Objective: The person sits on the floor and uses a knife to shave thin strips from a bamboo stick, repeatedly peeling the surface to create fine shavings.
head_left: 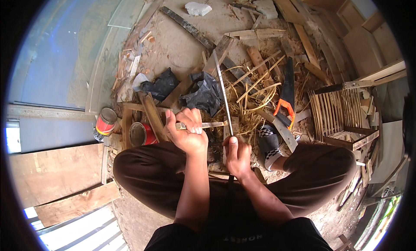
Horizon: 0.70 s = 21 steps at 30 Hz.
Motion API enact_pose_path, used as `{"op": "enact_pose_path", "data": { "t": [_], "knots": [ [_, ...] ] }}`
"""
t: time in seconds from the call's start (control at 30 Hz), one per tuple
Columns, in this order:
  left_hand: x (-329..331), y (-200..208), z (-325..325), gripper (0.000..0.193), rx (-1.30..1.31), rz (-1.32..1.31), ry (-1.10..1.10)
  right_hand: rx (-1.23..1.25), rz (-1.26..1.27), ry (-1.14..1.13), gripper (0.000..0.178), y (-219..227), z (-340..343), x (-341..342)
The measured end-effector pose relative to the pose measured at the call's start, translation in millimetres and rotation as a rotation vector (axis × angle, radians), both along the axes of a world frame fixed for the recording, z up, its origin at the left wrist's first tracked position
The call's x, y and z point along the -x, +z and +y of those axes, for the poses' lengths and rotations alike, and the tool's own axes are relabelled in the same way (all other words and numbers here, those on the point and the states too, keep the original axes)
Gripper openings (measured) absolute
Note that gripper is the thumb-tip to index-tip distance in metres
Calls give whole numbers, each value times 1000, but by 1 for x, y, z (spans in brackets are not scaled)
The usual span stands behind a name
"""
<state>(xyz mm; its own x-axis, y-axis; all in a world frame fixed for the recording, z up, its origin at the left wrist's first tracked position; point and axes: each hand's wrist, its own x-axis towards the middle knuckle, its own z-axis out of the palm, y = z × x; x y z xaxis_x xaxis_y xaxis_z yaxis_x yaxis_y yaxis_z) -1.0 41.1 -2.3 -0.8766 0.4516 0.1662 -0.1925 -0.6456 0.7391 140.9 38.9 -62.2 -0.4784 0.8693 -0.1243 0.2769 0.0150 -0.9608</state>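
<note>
In my closed left hand (pixel 188 129) is a short, narrow wooden strip (pixel 213 125), pointing to the right. My right hand (pixel 238 155) is closed around the lower end of a long, thin, pale piece (pixel 222 88) that looks like a long knife seen edge-on. It slants up and away from me, and the strip's right end meets it just above my right thumb. The handle is hidden in my fingers. Curled wood shavings (pixel 247 112) and thin strips lie beyond my hands. Crumpled black plastic (pixel 203 93) lies just past my left hand.
A handsaw (pixel 286 97) with an orange handle lies right of the shavings, by my checkered shoe (pixel 269 142). Two red paint cans (pixel 106 121) (pixel 143 134) stand at left. A slatted wooden frame (pixel 336 116) is at right. Boards (pixel 190 28) and a white lump (pixel 198 8) lie farther off.
</note>
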Motion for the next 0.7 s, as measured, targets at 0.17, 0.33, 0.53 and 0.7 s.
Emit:
{"op": "enact_pose_path", "data": {
  "t": [0.17, 0.33, 0.53, 0.7],
  "knots": [
    [-7, -2, 13, 56, -68, 28, -40, 190, -416, 134, 58, -78, -4, -8],
    [-6, -2, 9, 56, -43, 56, -20, 341, -445, 75, 62, -58, 6, -8],
    [-22, 0, 14, 60, 24, 76, -56, 10, -31, 30, 45, -3, 7, -7],
    [-34, 2, 25, 60, 13, 69, -92, 294, -350, 40, 56, -117, -3, -23]
  ]
}}
